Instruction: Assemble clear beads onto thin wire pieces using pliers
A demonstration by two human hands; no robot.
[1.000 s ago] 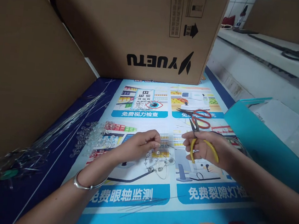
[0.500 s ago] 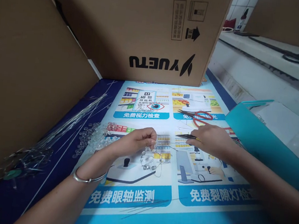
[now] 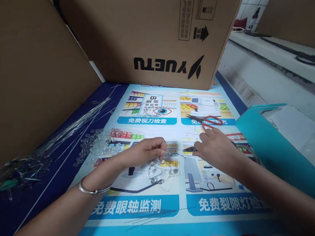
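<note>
The left hand (image 3: 148,151) pinches a beaded wire piece (image 3: 163,171) just above the counter (image 3: 146,222) while the right hand (image 3: 216,148), fingers seemingly closed around pliers (image 3: 190,149), brings their tip to the wire, calling for a precise nip.

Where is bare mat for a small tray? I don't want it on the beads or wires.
Free: the mat below the right hand, and the strip between the box and both hands. Crowded: beads and wires at left, scissors and folder at right.
</note>
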